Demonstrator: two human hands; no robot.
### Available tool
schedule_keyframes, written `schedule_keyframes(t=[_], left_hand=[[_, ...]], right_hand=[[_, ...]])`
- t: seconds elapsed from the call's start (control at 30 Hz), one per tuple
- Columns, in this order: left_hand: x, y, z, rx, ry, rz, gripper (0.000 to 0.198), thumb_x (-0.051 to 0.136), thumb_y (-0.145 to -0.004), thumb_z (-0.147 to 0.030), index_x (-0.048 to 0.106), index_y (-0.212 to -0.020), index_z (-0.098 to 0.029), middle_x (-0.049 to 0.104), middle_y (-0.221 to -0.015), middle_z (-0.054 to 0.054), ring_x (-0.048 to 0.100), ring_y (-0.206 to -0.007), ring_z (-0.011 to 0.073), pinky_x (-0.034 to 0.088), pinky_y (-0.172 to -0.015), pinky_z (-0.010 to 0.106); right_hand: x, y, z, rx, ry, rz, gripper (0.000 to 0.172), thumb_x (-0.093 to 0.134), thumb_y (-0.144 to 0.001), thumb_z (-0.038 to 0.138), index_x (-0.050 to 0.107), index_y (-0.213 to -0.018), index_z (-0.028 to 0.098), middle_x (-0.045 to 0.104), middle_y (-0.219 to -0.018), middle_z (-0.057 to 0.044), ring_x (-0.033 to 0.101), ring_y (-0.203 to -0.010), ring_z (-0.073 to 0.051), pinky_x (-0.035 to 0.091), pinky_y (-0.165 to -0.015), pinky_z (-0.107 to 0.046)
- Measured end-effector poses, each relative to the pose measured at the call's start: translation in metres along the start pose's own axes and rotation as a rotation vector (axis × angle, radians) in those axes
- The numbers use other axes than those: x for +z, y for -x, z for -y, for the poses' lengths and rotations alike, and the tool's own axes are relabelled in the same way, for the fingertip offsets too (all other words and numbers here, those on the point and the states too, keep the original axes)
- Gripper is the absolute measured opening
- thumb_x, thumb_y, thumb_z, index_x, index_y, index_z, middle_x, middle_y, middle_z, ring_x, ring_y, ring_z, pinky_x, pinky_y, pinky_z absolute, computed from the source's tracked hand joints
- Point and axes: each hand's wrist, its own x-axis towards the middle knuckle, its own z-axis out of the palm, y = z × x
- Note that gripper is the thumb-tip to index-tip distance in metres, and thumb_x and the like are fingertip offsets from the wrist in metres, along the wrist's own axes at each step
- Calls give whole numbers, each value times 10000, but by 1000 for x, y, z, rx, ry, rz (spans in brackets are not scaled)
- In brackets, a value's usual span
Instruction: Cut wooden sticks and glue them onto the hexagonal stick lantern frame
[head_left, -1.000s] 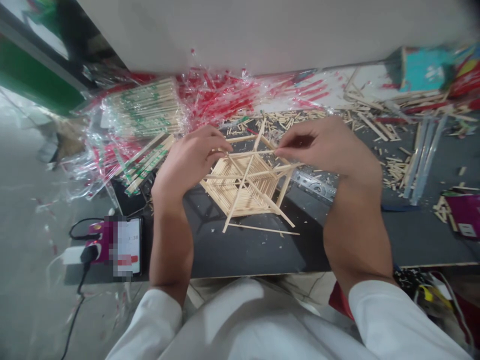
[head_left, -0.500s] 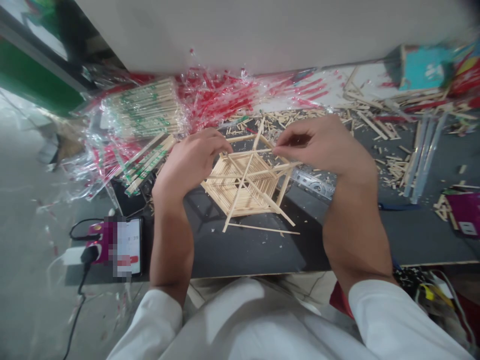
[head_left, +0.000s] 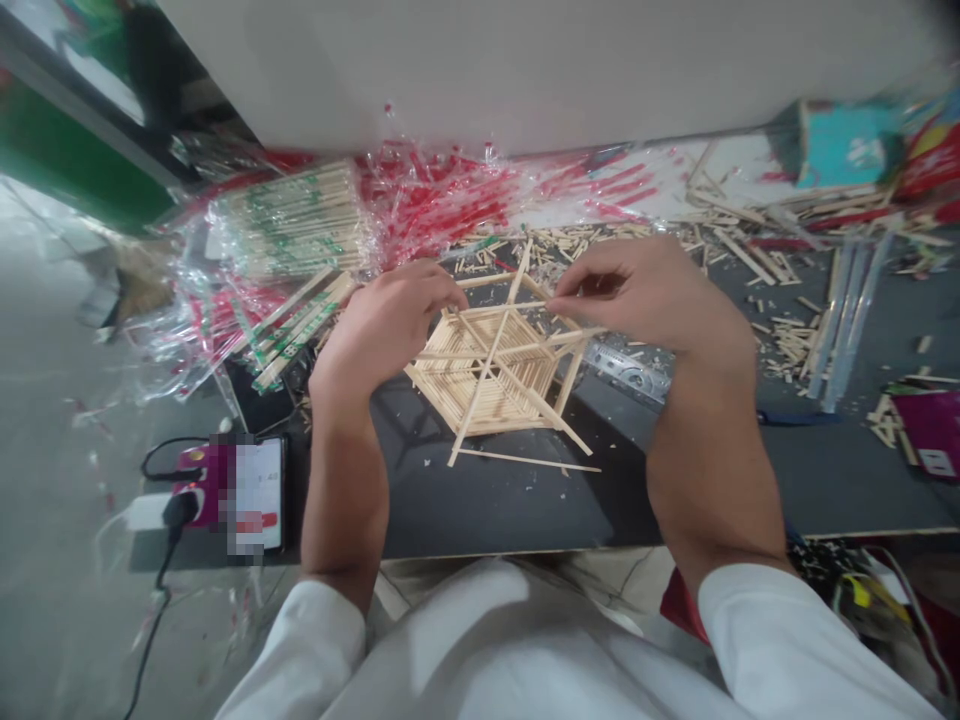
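A six-sided lattice of thin wooden sticks [head_left: 495, 390] stands on the dark table, with long sticks crossing at its centre. Across its far side runs a thin wooden stick [head_left: 517, 308]. The right end of that stick is pinched between the thumb and fingers of my right hand [head_left: 626, 290]. My left hand [head_left: 401, 310] is closed at the far left corner of the lattice, by the stick's other end; its fingertips are partly hidden. In front of the lattice a loose stick [head_left: 529, 460] lies on the table.
Behind are bundled sticks [head_left: 292, 220] in clear plastic and red-marked wrappers [head_left: 442, 195]. A metal ruler-like piece [head_left: 630, 370] lies under my right wrist. Cut stick bits [head_left: 795, 340] litter the right side. A phone [head_left: 259, 495] and a purple power adapter [head_left: 199, 485] sit at left.
Both hands stay almost where they were, closed at the same stick. The whole view has shifted very slightly; nothing was taken up or let go.
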Motion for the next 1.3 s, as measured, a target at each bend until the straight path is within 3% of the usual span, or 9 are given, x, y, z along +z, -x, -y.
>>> schedule_keyframes(t=[0.53, 0.7, 0.97, 1.13, 1.3], left_hand=[[-4, 2, -4, -7, -43, 42, 399, 489, -972, -133, 817, -1184, -215, 800, -1361, 72, 751, -1201, 268, 576, -1056, 409], [0, -2, -7, -9, -63, 21, 297, 602, -1064, -348, 849, -1143, -203, 827, -1264, 89, 765, -1156, 294, 581, -1015, 417], [5, -7, -6, -37, -49, -18, 226, 661, -1059, -304, 866, -1018, -217, 860, -1136, 72, 782, -1076, 279, 579, -958, 398], [5, -7, -4, -25, -41, -22, 222, 658, -1054, -304, 858, -1013, -218, 862, -1120, 72, 777, -1060, 272, 579, -965, 396], [5, -7, -5, -41, -36, -21, 221, 657, -1042, -306, 857, -1009, -218, 860, -1107, 73, 772, -1035, 266, 580, -966, 394]], right_hand=[[3, -1, 3, 22, 22, -8, 158, 797, -872, 379, 775, -771, 259, 751, -771, -33, 659, -710, -206, 510, -717, -384], [4, 0, 4, 28, 5, -18, 139, 788, -869, 349, 758, -768, 259, 759, -780, -30, 665, -719, -211, 517, -741, -392], [4, 1, 12, 62, 61, -12, 98, 771, -882, 295, 756, -794, 254, 776, -838, -36, 688, -781, -219, 541, -804, -401], [16, 2, 24, 19, 140, -44, 84, 713, -897, 218, 794, -914, 230, 768, -1009, -64, 694, -880, -231, 542, -863, -409], [37, 5, 44, 111, 239, -129, 114, 692, -933, 161, 797, -929, 205, 747, -1107, -111, 716, -1009, -286, 555, -960, -448]])
